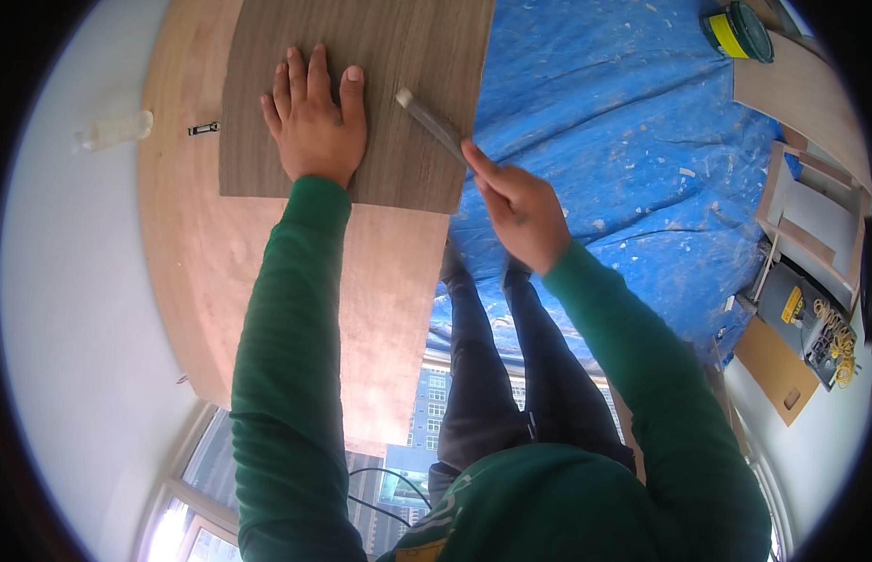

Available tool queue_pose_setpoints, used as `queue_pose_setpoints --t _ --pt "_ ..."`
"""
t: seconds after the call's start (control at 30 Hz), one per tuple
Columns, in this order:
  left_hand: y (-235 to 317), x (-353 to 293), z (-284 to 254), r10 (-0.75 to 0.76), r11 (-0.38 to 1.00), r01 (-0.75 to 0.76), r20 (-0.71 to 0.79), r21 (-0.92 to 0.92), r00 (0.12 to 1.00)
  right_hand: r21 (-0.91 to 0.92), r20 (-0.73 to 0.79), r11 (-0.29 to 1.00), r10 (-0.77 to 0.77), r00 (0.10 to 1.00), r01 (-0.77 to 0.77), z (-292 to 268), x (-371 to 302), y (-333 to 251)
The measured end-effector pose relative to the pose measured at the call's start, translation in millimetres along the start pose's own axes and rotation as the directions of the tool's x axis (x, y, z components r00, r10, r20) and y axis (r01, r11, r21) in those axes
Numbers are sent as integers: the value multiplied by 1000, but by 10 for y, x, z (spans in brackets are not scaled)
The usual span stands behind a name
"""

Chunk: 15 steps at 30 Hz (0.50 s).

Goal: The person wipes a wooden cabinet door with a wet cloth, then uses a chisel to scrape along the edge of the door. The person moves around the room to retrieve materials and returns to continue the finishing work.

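Observation:
My left hand (316,117) lies flat with its fingers spread on a brown wood-grain panel (398,56). That panel rests on a larger, paler wooden board (384,281). In my closed right hand (525,211) is a slim grey-brown stick-like tool (436,126). Its pale, blunt end points up and left over the panel, a short way from my left thumb. The tool is slightly blurred, so I cannot tell its exact kind or whether it touches the panel.
A small dark metal piece (203,128) lies left of the panel. Blue sheeting (595,187) covers the floor on the right. Beyond stand a dark green bucket (738,34) with a yellow label, wooden frames (811,234), and a coiled yellow cord (837,342). A white wall (70,281) borders the left.

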State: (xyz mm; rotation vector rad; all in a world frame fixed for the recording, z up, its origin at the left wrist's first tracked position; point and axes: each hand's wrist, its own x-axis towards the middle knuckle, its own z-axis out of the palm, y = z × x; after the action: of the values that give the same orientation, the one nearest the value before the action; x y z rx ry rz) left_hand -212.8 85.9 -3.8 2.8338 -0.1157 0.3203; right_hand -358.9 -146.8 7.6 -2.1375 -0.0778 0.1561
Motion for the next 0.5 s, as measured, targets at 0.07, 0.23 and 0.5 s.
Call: queue_pose_setpoints --t 0.07,0.23,0.5 --pt "-5 12 9 7 1000 -7 -7 -4 1000 -125 61 991 62 996 -54 -28 -445 44" --pt "-14 3 -14 0 1000 0 1 3 1000 -30 34 999 12 999 -11 -34 -293 30" --pt "-29 11 -16 -1 1000 1 2 2 1000 -34 148 994 110 983 -106 -72 -753 -96"
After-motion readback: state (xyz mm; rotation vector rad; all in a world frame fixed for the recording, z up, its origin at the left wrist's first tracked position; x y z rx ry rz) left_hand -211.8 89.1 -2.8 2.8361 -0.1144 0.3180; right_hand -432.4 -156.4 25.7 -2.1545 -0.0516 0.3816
